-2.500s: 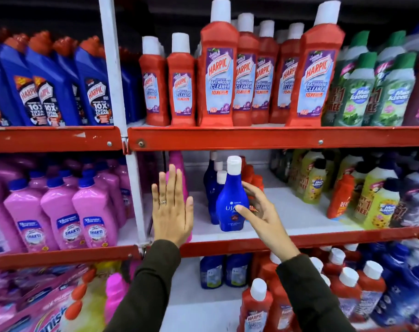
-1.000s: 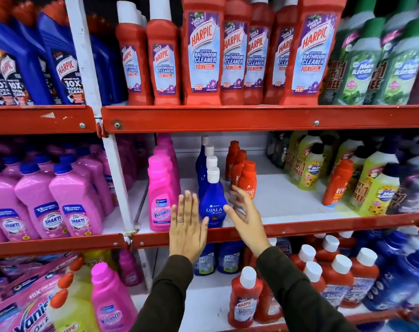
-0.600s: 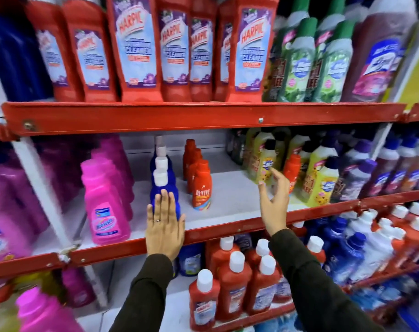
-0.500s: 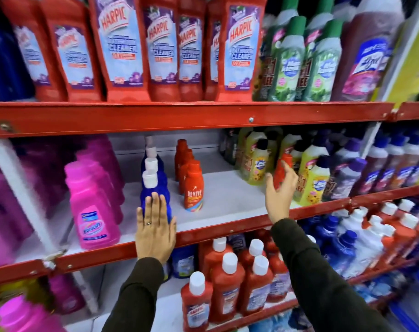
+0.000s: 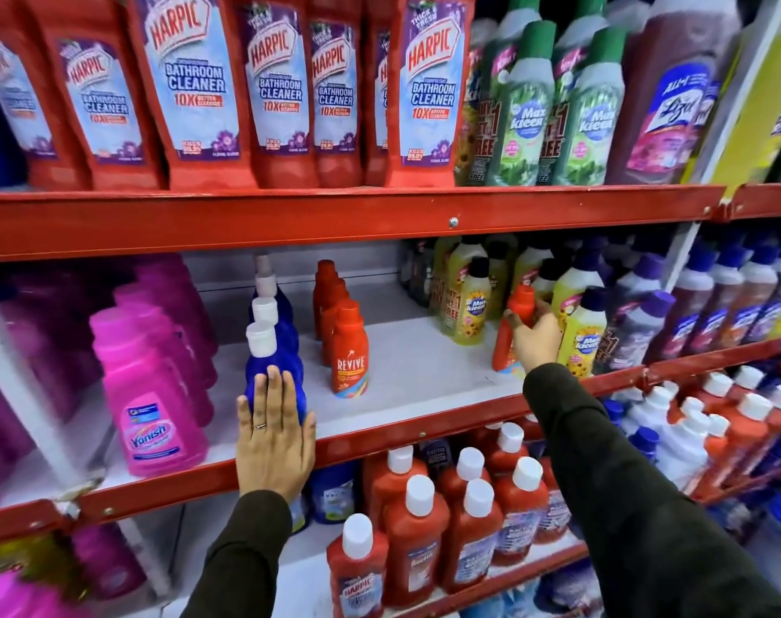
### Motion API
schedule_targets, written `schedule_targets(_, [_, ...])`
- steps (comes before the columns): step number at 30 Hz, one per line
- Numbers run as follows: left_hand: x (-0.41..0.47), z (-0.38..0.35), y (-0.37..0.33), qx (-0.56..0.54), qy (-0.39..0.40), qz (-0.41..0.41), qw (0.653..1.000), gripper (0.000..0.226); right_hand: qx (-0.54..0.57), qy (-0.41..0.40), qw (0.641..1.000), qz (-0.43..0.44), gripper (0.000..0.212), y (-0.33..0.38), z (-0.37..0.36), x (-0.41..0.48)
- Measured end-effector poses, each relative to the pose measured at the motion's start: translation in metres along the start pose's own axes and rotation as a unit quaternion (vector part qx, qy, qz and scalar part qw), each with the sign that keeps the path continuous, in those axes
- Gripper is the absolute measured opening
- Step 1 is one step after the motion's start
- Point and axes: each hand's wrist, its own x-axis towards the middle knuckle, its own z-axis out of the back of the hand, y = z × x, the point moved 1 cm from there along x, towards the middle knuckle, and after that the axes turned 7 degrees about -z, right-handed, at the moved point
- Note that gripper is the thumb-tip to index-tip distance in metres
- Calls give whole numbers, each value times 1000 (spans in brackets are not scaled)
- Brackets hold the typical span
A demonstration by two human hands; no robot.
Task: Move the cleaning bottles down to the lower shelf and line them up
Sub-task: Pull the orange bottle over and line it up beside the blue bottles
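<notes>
On the middle shelf (image 5: 415, 368) a row of blue bottles (image 5: 270, 350) with white caps runs front to back. My left hand (image 5: 274, 434) lies flat, fingers together, against the front blue bottle at the shelf's red edge. Right of that row stands a row of orange Revive bottles (image 5: 350, 356). Further right, my right hand (image 5: 533, 334) curls around the neck of a lone orange bottle (image 5: 520, 305) that stands beside the yellow Max Kleen bottles (image 5: 469, 312). Large red Harpic bottles (image 5: 192, 82) fill the top shelf.
Pink Vanish bottles (image 5: 150, 399) crowd the middle shelf's left end, purple bottles (image 5: 692, 305) its right end. On the lower shelf stand red Harpic bottles (image 5: 417, 524) with white caps. Bare white shelf lies between the Revive row and the yellow bottles.
The view has swung right and closer. My right hand left the blue bottle, reached right and closed around the lone orange bottle. My left hand stays flat at the front blue bottle.
</notes>
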Motion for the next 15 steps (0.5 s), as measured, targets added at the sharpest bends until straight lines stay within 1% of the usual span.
schedule_targets(3, [0, 0, -1, 5, 0, 1, 1000, 64, 21, 8, 1000, 13, 50, 5, -1, -14])
schedule_targets(7, [1, 2, -1, 0, 2, 5, 1000, 63, 14, 40, 998, 44, 52, 16, -10, -39])
schedule_targets(15, [2, 4, 0, -2, 6, 14, 1000, 64, 24, 117, 988, 100, 51, 31, -58, -113])
